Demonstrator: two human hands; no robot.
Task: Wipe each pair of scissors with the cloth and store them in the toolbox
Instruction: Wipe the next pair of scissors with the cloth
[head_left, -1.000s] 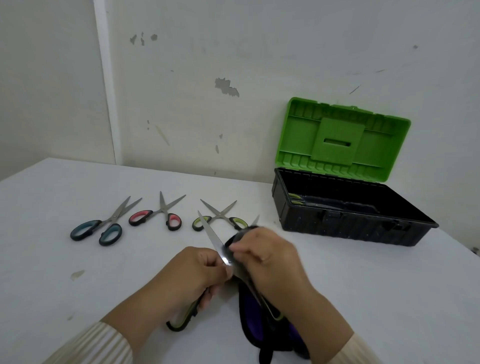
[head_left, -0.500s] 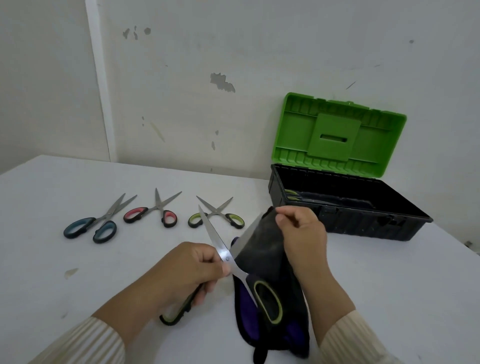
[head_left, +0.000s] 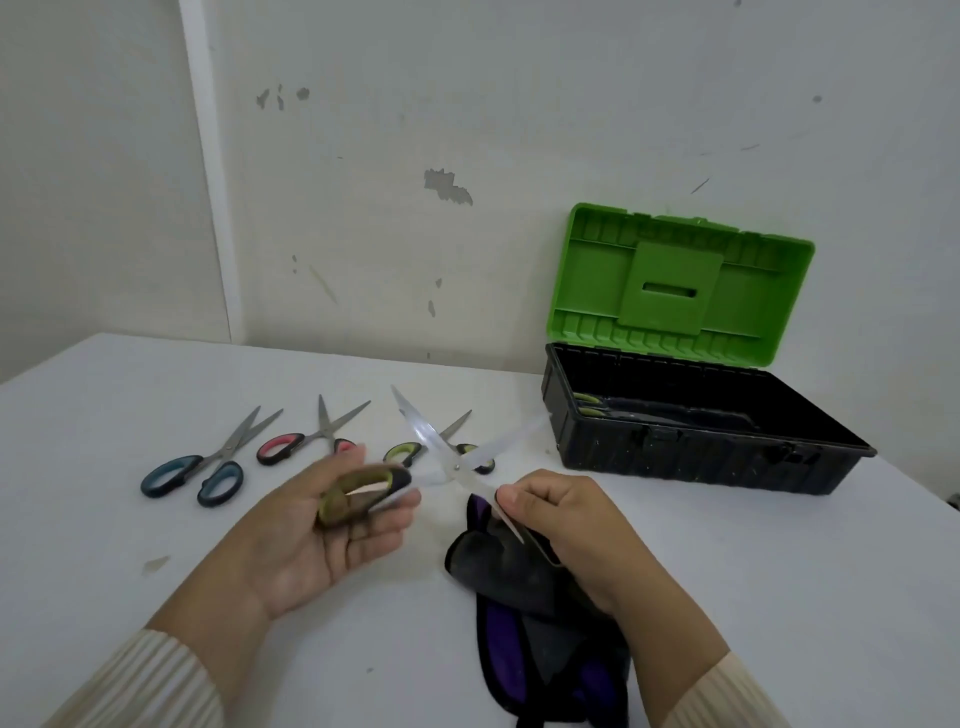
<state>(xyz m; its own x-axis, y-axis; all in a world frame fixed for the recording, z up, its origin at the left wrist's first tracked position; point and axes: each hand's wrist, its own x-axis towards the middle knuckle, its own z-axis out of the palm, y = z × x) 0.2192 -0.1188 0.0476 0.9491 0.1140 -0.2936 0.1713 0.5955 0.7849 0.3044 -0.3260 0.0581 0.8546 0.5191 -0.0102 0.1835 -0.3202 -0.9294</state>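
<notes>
I hold a pair of green-and-black-handled scissors (head_left: 456, 467) spread wide and motion-blurred above the table. One handle lies in my left hand (head_left: 322, 530), which is palm up. My right hand (head_left: 566, 525) grips the other shank together with the black and purple cloth (head_left: 519, 623), which trails onto the table. Three more pairs lie in a row behind: teal (head_left: 208, 467), red (head_left: 291, 447) and green (head_left: 402, 452), the last partly hidden by the held blades. The black toolbox (head_left: 675, 462) stands open at the right with its green lid (head_left: 675, 280) up; green scissor handles (head_left: 587, 405) show inside.
The white table (head_left: 779, 571) meets a scuffed white wall (head_left: 415, 208) right behind the toolbox. The toolbox lid leans against that wall. A small stain (head_left: 156, 564) marks the table at the left.
The scissors have swung wide open. My left hand turned palm up with one handle. My right hand came down off the blade tip to the other shank, and the cloth dropped toward the table.
</notes>
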